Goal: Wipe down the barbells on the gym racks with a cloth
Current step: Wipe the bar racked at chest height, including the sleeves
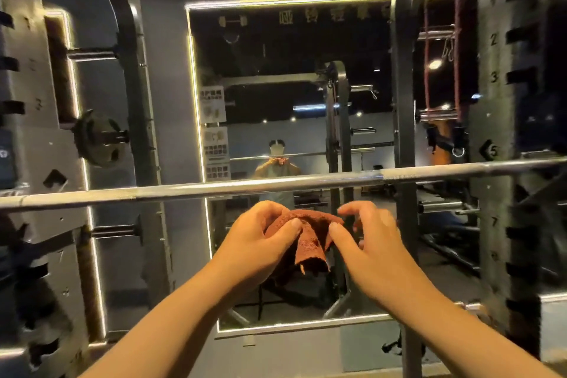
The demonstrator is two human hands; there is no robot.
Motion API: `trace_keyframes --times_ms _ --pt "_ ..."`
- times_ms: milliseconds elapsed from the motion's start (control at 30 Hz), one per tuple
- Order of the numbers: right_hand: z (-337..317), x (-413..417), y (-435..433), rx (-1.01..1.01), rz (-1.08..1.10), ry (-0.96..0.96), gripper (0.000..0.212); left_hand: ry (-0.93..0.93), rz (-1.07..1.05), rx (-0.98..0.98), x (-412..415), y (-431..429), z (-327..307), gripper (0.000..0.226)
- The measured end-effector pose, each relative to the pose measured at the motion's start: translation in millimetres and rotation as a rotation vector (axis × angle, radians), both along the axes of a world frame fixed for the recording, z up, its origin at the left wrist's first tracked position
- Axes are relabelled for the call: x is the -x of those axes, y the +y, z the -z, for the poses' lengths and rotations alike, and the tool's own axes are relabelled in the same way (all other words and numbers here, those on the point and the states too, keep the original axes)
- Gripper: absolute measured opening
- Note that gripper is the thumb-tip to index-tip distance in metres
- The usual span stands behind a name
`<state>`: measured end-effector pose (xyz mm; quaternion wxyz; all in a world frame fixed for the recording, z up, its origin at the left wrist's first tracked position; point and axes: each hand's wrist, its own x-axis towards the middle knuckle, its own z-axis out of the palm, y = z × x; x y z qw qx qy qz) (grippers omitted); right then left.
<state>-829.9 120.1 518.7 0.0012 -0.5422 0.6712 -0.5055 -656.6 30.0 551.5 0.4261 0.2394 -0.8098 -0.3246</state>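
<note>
The left hand [260,236] grips a rust-brown ribbed cloth [313,236], thumb and curled fingers bunching it; the right hand [368,233] lays its thumb on the cloth's near side with curled fingers at its far edge, apparently pinching it; the loose corner hangs below both hands. The long silver steel barbell [214,189] lies just above and beyond the knuckles, not touching hands or cloth; its long axis runs crosswise to the forearms, out past the left hand on one side and past the right on the other, rising slightly toward the right. Both hands sit near its middle, about equally close; the left has the fuller hold, so lifting the cloth up and forward onto the shaft looks the likely next move.
</note>
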Motion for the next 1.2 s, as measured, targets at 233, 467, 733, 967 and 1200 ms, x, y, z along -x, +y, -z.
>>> trace_keyframes --times_ms 233,467,733,967,1200 --pt "6.5 -4.1 2.6 0.17 -0.339 -0.753 0.036 -0.173 0.179 0.207 43.2 13.9 0.4 0.014" --pt "-10.0 -4.0 -20.0 0.587 0.003 -0.437 0.046 -0.194 0.121 0.423 53.3 -1.0 -19.7 0.021" --pt "-20.9 44.3 -79.5 0.413 0.257 0.145 0.046 -0.038 -0.086 0.678 69.3 -56.4 -47.7 0.03" --pt "-8.3 70.0 -111.1 0.169 0.42 0.618 0.053 -0.071 -0.1 0.638 87.9 -82.6 -47.2 0.025" --pt "-9.7 73.7 -114.4 0.293 0.461 0.469 0.051 -0.102 -0.19 0.686 101.6 -87.3 -56.1 0.032"
